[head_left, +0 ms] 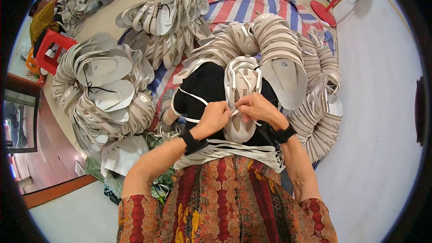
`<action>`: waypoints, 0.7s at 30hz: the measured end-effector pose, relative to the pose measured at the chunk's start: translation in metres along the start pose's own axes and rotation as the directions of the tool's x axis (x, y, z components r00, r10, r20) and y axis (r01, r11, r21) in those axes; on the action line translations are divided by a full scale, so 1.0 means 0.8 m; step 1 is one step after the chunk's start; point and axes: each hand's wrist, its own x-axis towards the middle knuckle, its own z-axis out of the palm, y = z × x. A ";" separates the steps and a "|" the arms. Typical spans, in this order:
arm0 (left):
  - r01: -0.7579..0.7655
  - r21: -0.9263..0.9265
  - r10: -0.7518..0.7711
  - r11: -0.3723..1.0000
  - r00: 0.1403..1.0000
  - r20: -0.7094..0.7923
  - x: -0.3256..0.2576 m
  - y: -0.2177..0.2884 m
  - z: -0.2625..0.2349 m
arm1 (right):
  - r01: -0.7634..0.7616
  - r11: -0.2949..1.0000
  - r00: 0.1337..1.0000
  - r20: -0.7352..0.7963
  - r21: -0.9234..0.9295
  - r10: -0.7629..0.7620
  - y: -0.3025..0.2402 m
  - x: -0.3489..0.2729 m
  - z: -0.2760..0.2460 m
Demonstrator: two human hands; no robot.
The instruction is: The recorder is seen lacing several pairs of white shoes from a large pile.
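A beige and white shoe upper [242, 130] lies on my black-clad lap, its toe toward me. Over its middle, my left hand [215, 119] and my right hand [258, 108] almost meet, both closed in a pinch on a white shoelace [193, 96]. The lace loops out to the left of my left hand across the black cloth. My fingers partly cover the place where the lace meets the upper. A bundle of loose white laces [225, 149] lies across my lap, just below the toe. Each wrist wears a black band.
Nested stacks of shoe uppers stand at the left [96, 81], the back [164, 18] and the right [315, 121]. A striped sheet [252, 2] spreads under them. Farther off are a red stool [54, 49], a red stand base [323, 13] and a person in yellow [42, 22].
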 end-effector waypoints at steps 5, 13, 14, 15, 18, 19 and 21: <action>-0.091 0.145 0.106 0.985 0.990 -0.098 0.009 -0.005 0.015 | 0.158 0.985 0.987 0.021 0.071 -0.160 0.017 -0.001 0.006; -0.352 0.529 0.456 0.772 0.887 -0.074 -0.003 0.025 -0.012 | 0.175 0.723 0.803 -0.328 -0.669 -0.498 0.023 -0.017 0.045; -0.383 0.501 0.441 0.776 0.898 0.005 0.003 0.029 -0.019 | 0.174 0.688 0.739 -0.369 -0.704 -0.564 0.021 -0.016 0.047; -0.460 0.459 0.488 0.760 0.870 0.065 0.009 0.031 -0.027 | 0.142 0.664 0.703 -0.398 -0.734 -0.590 0.020 -0.014 0.049; -0.460 0.385 0.382 0.800 0.886 0.264 0.030 0.031 -0.042 | 0.244 0.531 0.601 -0.303 -0.812 -0.740 0.020 -0.003 0.043; -0.486 0.376 0.417 0.789 0.873 0.252 0.036 0.030 -0.042 | 0.237 0.536 0.602 -0.311 -0.810 -0.735 0.023 0.000 0.040; -0.531 0.419 0.404 0.736 0.842 0.357 0.049 0.027 -0.042 | 0.385 0.599 0.635 -0.270 -0.702 -0.724 0.030 0.004 0.029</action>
